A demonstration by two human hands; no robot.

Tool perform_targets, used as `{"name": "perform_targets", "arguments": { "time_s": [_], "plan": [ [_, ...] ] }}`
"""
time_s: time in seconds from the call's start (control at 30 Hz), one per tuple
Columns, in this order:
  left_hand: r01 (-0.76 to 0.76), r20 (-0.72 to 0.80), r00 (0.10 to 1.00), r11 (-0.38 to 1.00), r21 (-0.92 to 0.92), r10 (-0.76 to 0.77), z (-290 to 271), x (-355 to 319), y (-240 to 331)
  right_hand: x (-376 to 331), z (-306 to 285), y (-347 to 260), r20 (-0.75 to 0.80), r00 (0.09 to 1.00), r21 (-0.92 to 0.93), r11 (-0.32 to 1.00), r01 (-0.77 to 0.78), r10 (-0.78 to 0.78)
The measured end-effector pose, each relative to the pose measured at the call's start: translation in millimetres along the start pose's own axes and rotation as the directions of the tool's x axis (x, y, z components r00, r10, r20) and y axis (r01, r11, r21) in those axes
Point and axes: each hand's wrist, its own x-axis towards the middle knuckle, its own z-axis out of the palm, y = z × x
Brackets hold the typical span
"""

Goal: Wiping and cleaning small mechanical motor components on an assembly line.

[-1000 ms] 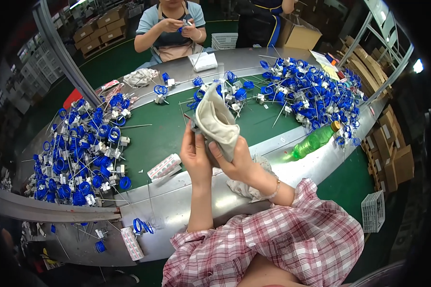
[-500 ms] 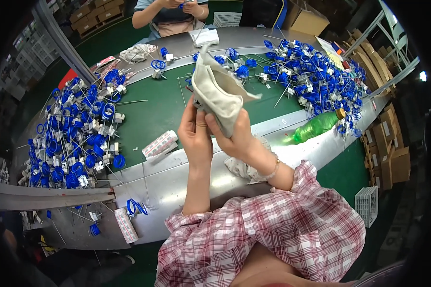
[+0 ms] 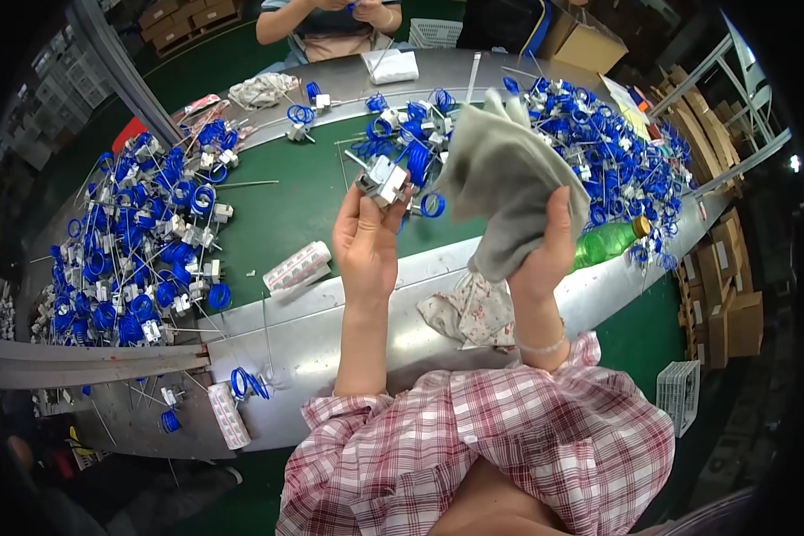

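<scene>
1. Grey cloth (image 3: 514, 179) fans up from the right hand (image 3: 543, 261), its grip closed around the lower folds.
2. White component (image 3: 384, 179) is raised above the counter (image 3: 313, 330), pinched between thumb and fingers of the left hand (image 3: 364, 246).
3. Steadying the component by its body, without squeezing harder than needed, and keeping loose cloth clear of nearby blue coils (image 3: 417, 164) should help prevent snagging.

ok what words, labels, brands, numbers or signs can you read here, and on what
None can be read.
White part in the left hand: no legible text.
Patterned white packet: print too small.
Pale yellow paper: too small.
Cartons at right: pale labels, too small.
</scene>
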Motion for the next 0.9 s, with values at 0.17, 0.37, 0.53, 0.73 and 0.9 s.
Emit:
{"name": "perform_targets", "arguments": {
  "time_s": [0.17,0.37,0.53,0.73,0.9],
  "plan": [
    [0.020,-0.025,1.000,0.998,0.067,-0.018,7.1,-13.3,-11.8,1.1,23.7,29.6,0.709,0.577,-0.355,0.501,0.789,-0.406],
    [0.112,-0.066,0.991,0.994,-0.016,-0.113,-11.6,-12.0,-20.1,-28.6,2.5,48.0,0.714,0.672,-0.459,0.593,0.661,-0.196],
    [0.033,0.042,0.999,0.994,-0.104,-0.029,5.0,-7.6,-5.7,-45.8,-34.0,43.6,0.178,0.949,-0.181,0.956,-0.229,0.261],
    [0.079,0.107,0.993,0.973,-0.217,-0.057,12.2,-12.6,1.9,-20.2,-59.7,7.3,-0.090,0.971,0.103,0.972,-0.213,0.222],
    [0.058,0.092,0.995,0.992,-0.110,-0.048,14.5,-20.8,3.9,-22.3,-17.5,-20.6,0.019,0.875,-0.173,0.860,0.480,-0.484]
  ]
}}
